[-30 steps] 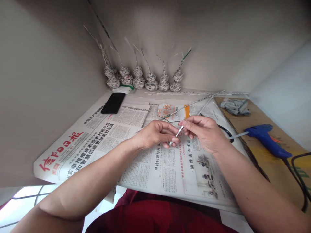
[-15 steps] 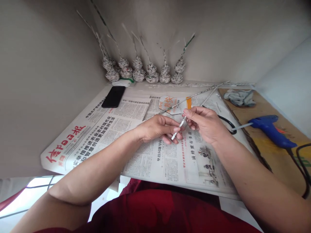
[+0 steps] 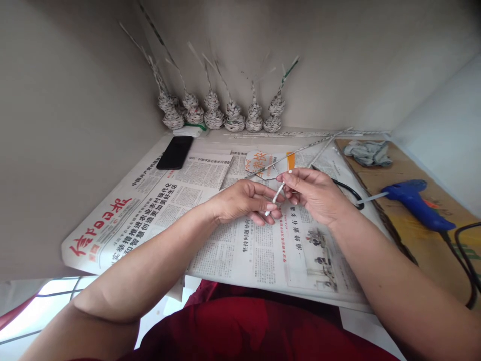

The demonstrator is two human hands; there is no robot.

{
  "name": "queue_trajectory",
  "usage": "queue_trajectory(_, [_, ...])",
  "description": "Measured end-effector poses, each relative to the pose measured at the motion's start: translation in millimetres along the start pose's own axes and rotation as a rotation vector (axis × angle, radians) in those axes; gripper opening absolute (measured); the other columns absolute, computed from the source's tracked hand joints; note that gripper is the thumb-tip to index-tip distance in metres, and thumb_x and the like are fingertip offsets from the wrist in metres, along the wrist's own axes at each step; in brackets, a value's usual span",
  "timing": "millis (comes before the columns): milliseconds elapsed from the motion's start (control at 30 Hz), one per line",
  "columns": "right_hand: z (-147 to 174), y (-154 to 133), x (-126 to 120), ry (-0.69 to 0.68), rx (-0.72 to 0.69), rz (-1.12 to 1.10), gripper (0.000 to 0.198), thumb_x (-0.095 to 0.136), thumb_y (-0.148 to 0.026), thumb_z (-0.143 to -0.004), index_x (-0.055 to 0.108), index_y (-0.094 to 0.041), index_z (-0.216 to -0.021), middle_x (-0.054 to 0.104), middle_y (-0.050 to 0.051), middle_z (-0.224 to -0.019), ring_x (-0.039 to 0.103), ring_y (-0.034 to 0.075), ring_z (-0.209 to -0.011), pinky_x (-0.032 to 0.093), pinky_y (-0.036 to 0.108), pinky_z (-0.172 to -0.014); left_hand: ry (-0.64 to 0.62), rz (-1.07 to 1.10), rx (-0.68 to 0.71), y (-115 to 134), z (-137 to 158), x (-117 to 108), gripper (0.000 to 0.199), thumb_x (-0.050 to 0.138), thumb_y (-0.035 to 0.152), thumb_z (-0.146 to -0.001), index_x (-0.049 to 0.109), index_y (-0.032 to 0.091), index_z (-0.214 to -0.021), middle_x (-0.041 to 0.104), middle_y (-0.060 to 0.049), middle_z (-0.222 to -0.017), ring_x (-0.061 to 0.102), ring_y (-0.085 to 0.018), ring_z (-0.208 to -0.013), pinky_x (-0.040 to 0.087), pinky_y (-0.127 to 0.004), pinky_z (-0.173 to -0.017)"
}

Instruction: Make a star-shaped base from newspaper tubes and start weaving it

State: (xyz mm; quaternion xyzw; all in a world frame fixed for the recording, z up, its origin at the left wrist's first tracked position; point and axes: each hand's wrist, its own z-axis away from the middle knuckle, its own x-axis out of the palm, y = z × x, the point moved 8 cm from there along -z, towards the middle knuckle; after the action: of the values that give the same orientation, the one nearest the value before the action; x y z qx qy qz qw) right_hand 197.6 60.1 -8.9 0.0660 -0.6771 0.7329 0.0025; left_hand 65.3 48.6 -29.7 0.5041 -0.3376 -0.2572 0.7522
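Between my two hands is a short, thin rolled paper stick (image 3: 278,193), slanting from lower left to upper right above the newspaper (image 3: 233,250). My left hand (image 3: 248,202) pinches its lower part between thumb and fingers, and the lower tip pokes out below the thumb. At the upper end, the thumb and fingertips of my right hand (image 3: 310,193) close on it. Just behind the hands lie a cut piece of printed card (image 3: 259,163) and long thin paper rods (image 3: 300,149) crossing it.
Several woven paper gourds (image 3: 234,120) stand along the back wall. A black phone (image 3: 175,153) lies at the left. On the cardboard (image 3: 424,240) at the right are a blue glue gun (image 3: 417,200) with its cable and a crumpled grey cloth or wrapper (image 3: 370,153).
The paper stick looks thinner and more tightly rolled now. My fingers have shifted slightly on it while both hands stay in nearly the same place.
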Motion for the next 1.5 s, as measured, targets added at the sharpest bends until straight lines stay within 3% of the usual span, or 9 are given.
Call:
queue_trajectory(100, [0, -1, 2, -0.019, -0.007, -0.014, 0.030, 0.085, -0.045, -0.068, 0.068, -0.019, -0.070, 0.061, -0.001, -0.061, 0.055, 0.010, -0.057, 0.035, 0.022, -0.047, 0.015, -0.011, -0.002, 0, 0, -1, 0.034, 0.078, 0.020, -0.077, 0.070, 0.014, -0.109, 0.076, -0.008, -0.087, 0.072, -0.013, -0.070, 0.055, -0.020, -0.056])
queue_trajectory(500, [2, -9, -3, 0.122, -0.110, -0.013, 0.038, 0.086, -0.045, -0.067, 0.059, -0.020, -0.059, 0.053, -0.004, -0.053, 0.043, 0.007, -0.047, 0.029, 0.023, -0.041, 0.143, -0.049, 0.026, 0, -4, -9, 0.025, 0.080, 0.018, -0.074, 0.069, 0.011, -0.095, 0.075, -0.006, -0.079, 0.069, -0.011, -0.065, 0.054, -0.020, -0.055])
queue_trajectory(733, [3, -8, 5, -0.006, -0.089, 0.110, 0.033, 0.084, -0.045, -0.068, 0.065, -0.018, -0.069, 0.064, -0.001, -0.063, 0.049, 0.009, -0.053, 0.035, 0.024, -0.048, 0.142, -0.063, 0.075, 2, -5, -10, 0.021, 0.078, 0.019, -0.077, 0.070, 0.011, -0.095, 0.074, -0.006, -0.080, 0.069, -0.010, -0.064, 0.054, -0.020, -0.057])
queue_trajectory(900, [4, -11, 4, 0.073, -0.134, 0.116, 0.040, 0.087, -0.047, -0.063, 0.058, -0.020, -0.062, 0.056, -0.005, -0.055, 0.043, 0.007, -0.048, 0.032, 0.025, -0.047, 0.172, -0.051, 0.085, 2, -5, -12, 0.023, 0.079, 0.019, -0.075, 0.069, 0.010, -0.092, 0.074, -0.006, -0.078, 0.068, -0.010, -0.062, 0.054, -0.019, -0.056])
queue_trajectory(1067, [4, -8, 4, 0.110, -0.144, 0.135, 0.041, 0.082, -0.051, -0.068, 0.055, -0.020, -0.062, 0.053, -0.006, -0.055, 0.040, 0.007, -0.047, 0.031, 0.026, -0.046, 0.183, -0.108, 0.098, 2, -5, -12, 0.021, 0.078, 0.021, -0.076, 0.070, 0.010, -0.092, 0.074, -0.006, -0.077, 0.069, -0.010, -0.064, 0.055, -0.020, -0.058])
queue_trajectory(1300, [5, -7, 4, 0.079, -0.190, 0.100, 0.036, 0.080, -0.047, -0.074, 0.057, -0.021, -0.065, 0.056, -0.005, -0.058, 0.045, 0.008, -0.050, 0.034, 0.025, -0.048, 0.180, -0.133, 0.112, 4, -4, -11, 0.019, 0.075, 0.023, -0.081, 0.070, 0.011, -0.095, 0.075, -0.006, -0.079, 0.068, -0.009, -0.063, 0.056, -0.020, -0.060])
queue_trajectory(1500, [2, -2, 7, 0.001, -0.130, 0.094, 0.031, 0.079, -0.045, -0.076, 0.063, -0.020, -0.072, 0.061, -0.003, -0.063, 0.048, 0.009, -0.052, 0.034, 0.025, -0.048, 0.167, -0.122, 0.117, 4, -5, -11, 0.018, 0.073, 0.021, -0.083, 0.070, 0.011, -0.098, 0.075, -0.006, -0.081, 0.068, -0.008, -0.061, 0.055, -0.020, -0.060])
